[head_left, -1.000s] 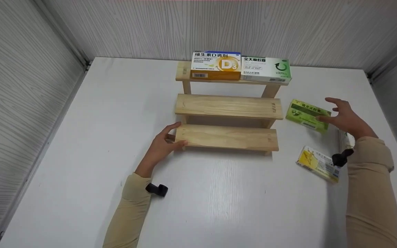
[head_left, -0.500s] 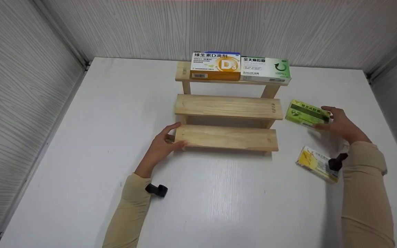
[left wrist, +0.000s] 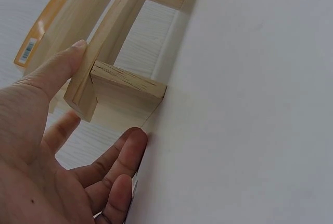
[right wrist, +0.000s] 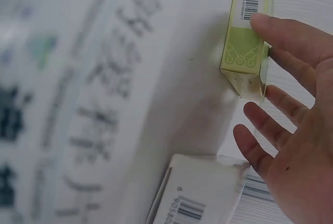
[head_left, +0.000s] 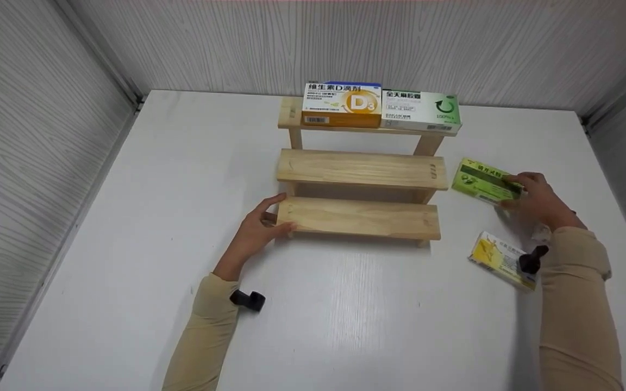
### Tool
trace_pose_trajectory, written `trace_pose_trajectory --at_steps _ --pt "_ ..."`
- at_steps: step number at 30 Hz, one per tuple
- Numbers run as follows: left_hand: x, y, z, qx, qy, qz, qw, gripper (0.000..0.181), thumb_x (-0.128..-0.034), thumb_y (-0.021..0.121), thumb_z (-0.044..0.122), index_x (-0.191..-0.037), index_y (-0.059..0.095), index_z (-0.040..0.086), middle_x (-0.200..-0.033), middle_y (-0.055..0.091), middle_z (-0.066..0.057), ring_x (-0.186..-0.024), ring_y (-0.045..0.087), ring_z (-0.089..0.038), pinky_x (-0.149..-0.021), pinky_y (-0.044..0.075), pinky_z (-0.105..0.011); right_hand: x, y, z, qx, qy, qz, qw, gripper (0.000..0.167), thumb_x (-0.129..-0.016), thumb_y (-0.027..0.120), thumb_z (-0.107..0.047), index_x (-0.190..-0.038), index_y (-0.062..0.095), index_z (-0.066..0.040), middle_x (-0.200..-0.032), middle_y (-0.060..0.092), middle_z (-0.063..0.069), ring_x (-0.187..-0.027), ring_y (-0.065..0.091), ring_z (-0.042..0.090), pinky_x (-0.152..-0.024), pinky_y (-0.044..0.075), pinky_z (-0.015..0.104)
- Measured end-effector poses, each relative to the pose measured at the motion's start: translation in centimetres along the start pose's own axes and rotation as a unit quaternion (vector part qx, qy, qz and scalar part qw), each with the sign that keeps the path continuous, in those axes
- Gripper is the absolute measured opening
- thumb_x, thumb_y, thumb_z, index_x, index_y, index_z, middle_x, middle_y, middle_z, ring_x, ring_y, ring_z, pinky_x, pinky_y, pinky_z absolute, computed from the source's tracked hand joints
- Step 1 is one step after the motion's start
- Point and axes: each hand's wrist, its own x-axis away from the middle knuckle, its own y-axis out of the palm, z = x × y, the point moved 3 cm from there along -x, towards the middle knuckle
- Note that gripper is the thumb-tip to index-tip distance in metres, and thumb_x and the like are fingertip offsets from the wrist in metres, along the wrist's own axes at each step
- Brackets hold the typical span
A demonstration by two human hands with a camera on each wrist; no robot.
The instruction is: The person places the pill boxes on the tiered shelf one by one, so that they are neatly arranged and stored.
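My left hand [head_left: 254, 232] grips the left end of the lowest step of a three-tier wooden display rack [head_left: 362, 168]. In the left wrist view, its thumb lies on the step's edge, and the other fingers reach past the end [left wrist: 80, 99]. At the right, my right hand [head_left: 539, 202] pinches the right end of a green medicine box [head_left: 473, 183] lying flat on the table. The right wrist view has the thumb on the barcode side of this green box [right wrist: 244, 47] and a finger behind it; the remaining fingers are loosely bent.
On the top tier sit an orange-and-white vitamin D box [head_left: 340, 103] and a green-and-white medicine box [head_left: 420, 110]. A yellow-and-white box [head_left: 500, 259] lies on the table [head_left: 345, 315] near the right forearm. Another white box [right wrist: 200, 195] is mostly hidden under the right wrist.
My right hand has come down and closed its thumb and fingers onto the green medicine box's right end. The left hand keeps its grip on the rack, and the boxes have hardly moved.
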Motion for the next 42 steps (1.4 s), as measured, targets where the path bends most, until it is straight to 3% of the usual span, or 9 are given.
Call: trace_pose_trajectory --at_steps 13,18,28,33,36,42 --pt "0.1 0.0 0.0 0.014 -0.004 -0.014 0.9998 0.076 -0.0793 0.078 0.043 -0.145 0.041 0.036 -0.123 0.056 -0.013 -0.109 0.052 -0.025 -0.081 0.042 -0.034 0.3 0.5 0.2 0.002 0.037 -0.009 0.9993 0.083 -0.092 0.057 -0.051 -0.155 0.018 -0.014 -0.158 -0.009 0.028 -0.138 0.012 0.057 -0.102 0.02 0.072" --pt "0.0 0.1 0.0 0.015 -0.004 -0.014 0.9998 0.075 -0.0794 0.078 0.044 -0.145 0.041 0.036 -0.12 0.057 -0.012 -0.108 0.054 -0.024 -0.081 0.043 -0.033 0.4 0.5 0.3 -0.008 0.033 -0.003 0.9994 0.083 -0.091 0.06 -0.05 -0.153 0.022 -0.011 -0.157 -0.006 0.029 -0.135 0.018 0.054 -0.101 0.026 0.07" --pt "0.0 0.0 0.0 0.018 -0.002 -0.01 0.9998 0.075 -0.0782 0.078 0.044 -0.144 0.043 0.037 -0.117 0.06 -0.013 -0.107 0.057 -0.024 -0.079 0.044 -0.033 2.2 -0.5 -0.5 -0.013 -0.06 0.048 0.997 0.073 -0.091 0.066 -0.035 -0.146 0.033 0.001 -0.149 0.011 0.033 -0.123 0.028 0.052 -0.092 0.031 0.066" --pt "0.1 0.0 -0.1 0.013 -0.008 -0.01 0.9998 0.077 -0.0774 0.079 0.046 -0.144 0.042 0.037 -0.117 0.06 -0.013 -0.107 0.057 -0.024 -0.079 0.043 -0.033 3.7 -0.7 -0.6 -0.028 -0.096 0.075 0.9921 0.065 -0.092 0.066 -0.025 -0.142 0.037 0.004 -0.147 0.016 0.032 -0.122 0.03 0.049 -0.09 0.034 0.058" --pt "0.0 0.0 -0.1 0.012 -0.009 -0.01 0.9998 0.077 -0.0773 0.079 0.046 -0.144 0.042 0.037 -0.118 0.06 -0.013 -0.107 0.057 -0.024 -0.079 0.043 -0.033 4.7 -0.9 -0.7 -0.03 -0.117 0.095 0.9881 0.062 -0.092 0.066 -0.022 -0.14 0.039 0.006 -0.146 0.019 0.03 -0.121 0.03 0.041 -0.087 0.034 0.042" --pt "0.0 0.0 -0.1 0.019 0.001 -0.009 0.9998 0.076 -0.0781 0.079 0.042 -0.144 0.043 0.036 -0.115 0.06 -0.014 -0.106 0.056 -0.023 -0.08 0.043 -0.032 6.5 -1.4 -1.2 -0.043 -0.146 0.116 0.9815 0.058 -0.09 0.068 -0.017 -0.138 0.043 0.004 -0.143 0.024 0.019 -0.105 0.031 -0.003 -0.079 0.031 0.018"
